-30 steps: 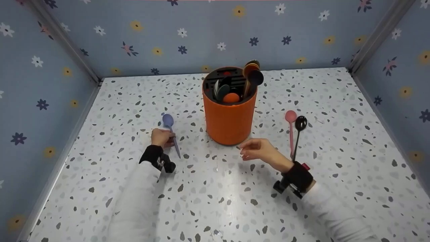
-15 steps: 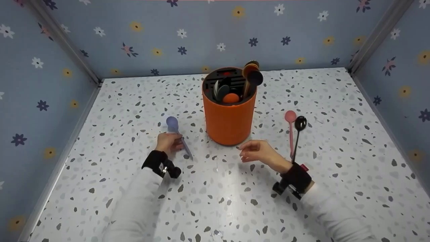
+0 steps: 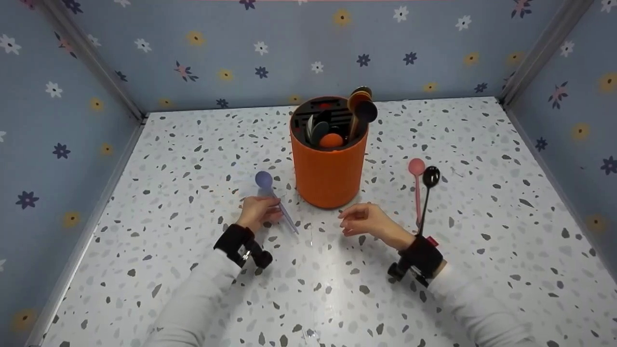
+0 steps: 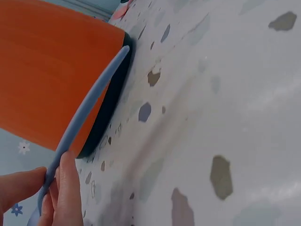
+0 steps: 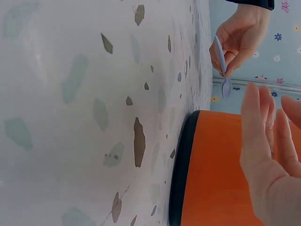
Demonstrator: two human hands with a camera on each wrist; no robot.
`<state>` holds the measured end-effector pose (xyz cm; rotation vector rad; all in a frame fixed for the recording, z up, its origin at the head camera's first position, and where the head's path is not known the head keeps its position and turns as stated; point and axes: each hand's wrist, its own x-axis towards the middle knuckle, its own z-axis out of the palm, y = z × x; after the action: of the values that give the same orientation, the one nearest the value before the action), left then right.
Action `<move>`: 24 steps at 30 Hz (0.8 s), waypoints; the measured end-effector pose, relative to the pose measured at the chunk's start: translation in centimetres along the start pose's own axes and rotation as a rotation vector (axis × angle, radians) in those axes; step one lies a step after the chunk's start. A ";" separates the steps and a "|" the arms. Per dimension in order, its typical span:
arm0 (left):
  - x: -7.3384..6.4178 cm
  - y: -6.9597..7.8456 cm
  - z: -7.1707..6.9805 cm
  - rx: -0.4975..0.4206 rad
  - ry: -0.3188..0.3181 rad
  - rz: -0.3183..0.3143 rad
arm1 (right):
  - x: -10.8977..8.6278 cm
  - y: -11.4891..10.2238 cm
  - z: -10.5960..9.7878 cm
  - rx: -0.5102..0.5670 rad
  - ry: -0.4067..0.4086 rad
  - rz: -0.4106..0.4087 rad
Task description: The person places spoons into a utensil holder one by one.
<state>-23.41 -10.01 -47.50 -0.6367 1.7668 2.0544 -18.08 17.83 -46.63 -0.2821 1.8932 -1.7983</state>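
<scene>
From the head view, a white terrazzo-speckled table (image 3: 308,289) is walled on three sides by blue panels printed with small flowers (image 3: 260,48). One orange utensil holder (image 3: 329,159) stands near the middle, with several spoons upright inside. Three spoons are outside it: one blue spoon (image 3: 272,197), one pink spoon (image 3: 417,185) and one black spoon (image 3: 426,193), the last two lying side by side on the table right of the holder. The left hand (image 3: 258,212) pinches the blue spoon at mid-handle, bowl pointing away toward the holder's left side, handle end slanting to the right. The right hand (image 3: 366,219) hovers just in front of the holder, fingers relaxed, holding nothing.

In the left wrist view, the blue spoon's handle (image 4: 89,108) rises from between the pinching fingers (image 4: 61,188) and crosses in front of the orange holder (image 4: 47,70); the table (image 4: 225,117) lies beyond.

In the right wrist view, the right hand's straight fingers (image 5: 263,141) sit beside the holder (image 5: 221,174), empty, while the left hand (image 5: 240,33) farther off grips the blue spoon (image 5: 221,66).
</scene>
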 end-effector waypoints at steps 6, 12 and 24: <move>-1.3 -0.7 1.4 -0.022 -0.045 0.016 | 0.2 0.1 0.5 -0.010 -0.014 -0.002; -2.3 -1.3 2.7 -0.053 -0.074 0.038 | 0.4 0.2 1.1 -0.044 -0.010 0.033; -4.2 -2.2 4.5 -0.039 -0.143 0.155 | 0.4 -0.2 2.2 -0.042 -0.079 0.026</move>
<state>-19.17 -5.08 -46.46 -0.3632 1.7462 2.1814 -17.37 15.67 -46.50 -0.3372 1.8729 -1.7076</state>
